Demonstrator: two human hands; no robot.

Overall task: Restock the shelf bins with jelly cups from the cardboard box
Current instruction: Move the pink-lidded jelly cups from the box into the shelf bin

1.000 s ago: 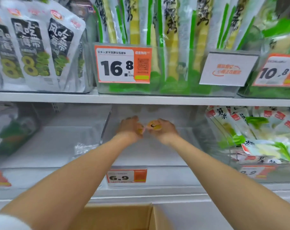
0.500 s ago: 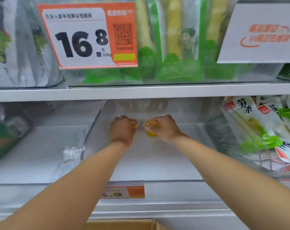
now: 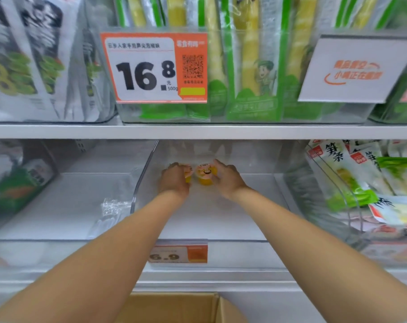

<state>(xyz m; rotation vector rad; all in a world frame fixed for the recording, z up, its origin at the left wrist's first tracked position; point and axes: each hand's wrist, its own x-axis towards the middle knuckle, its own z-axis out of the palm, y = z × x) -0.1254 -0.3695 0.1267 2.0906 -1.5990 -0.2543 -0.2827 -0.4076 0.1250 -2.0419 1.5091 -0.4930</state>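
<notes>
A person's left hand point(image 3: 174, 181) curls around a jelly cup point(image 3: 188, 177). The right hand point(image 3: 228, 180) touches a second cup point(image 3: 205, 175), but its grip cannot be told. Both cups are far back in a clear bin point(image 3: 139, 183), above a cardboard box point(image 3: 174, 308).

Both our arms point(image 3: 118, 248) reach toward 12 o'clock, hands close together; our left hand point(image 3: 174, 180) curls round a jelly cup point(image 3: 188, 177), our right hand point(image 3: 228, 180) relaxed, thumb raised.
</notes>
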